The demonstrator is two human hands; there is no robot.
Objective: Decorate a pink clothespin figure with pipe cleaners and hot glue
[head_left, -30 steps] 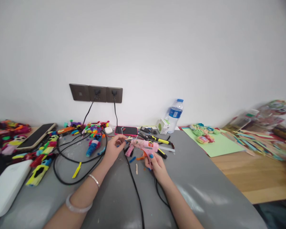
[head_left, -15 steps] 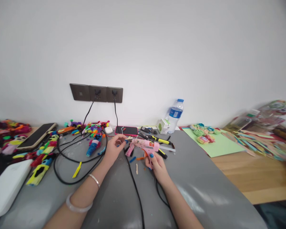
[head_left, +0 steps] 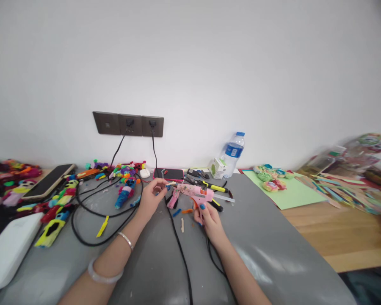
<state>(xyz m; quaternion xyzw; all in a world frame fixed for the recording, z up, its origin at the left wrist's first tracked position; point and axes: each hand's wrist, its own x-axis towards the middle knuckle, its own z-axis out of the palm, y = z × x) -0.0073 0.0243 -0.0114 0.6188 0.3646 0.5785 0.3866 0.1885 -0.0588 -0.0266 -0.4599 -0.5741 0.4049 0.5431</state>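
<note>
Glue gun work on grey mat [head_left: 266, 254].
Right hand [head_left: 208, 218] grips pink glue gun [head_left: 193, 193]; left hand [head_left: 151, 197] pinches small blue piece [head_left: 168, 186] at its nozzle.

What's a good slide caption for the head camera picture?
Right hand grips a pink glue gun, nozzle toward a small piece pinched in the left hand, over a cluttered grey table.

A plain white wall [head_left: 209, 63] carries 3 dark sockets [head_left: 128, 124]. Below, a grey mat [head_left: 273, 254] covers the wooden table [head_left: 336, 237], bare at right. Light is even.
</note>
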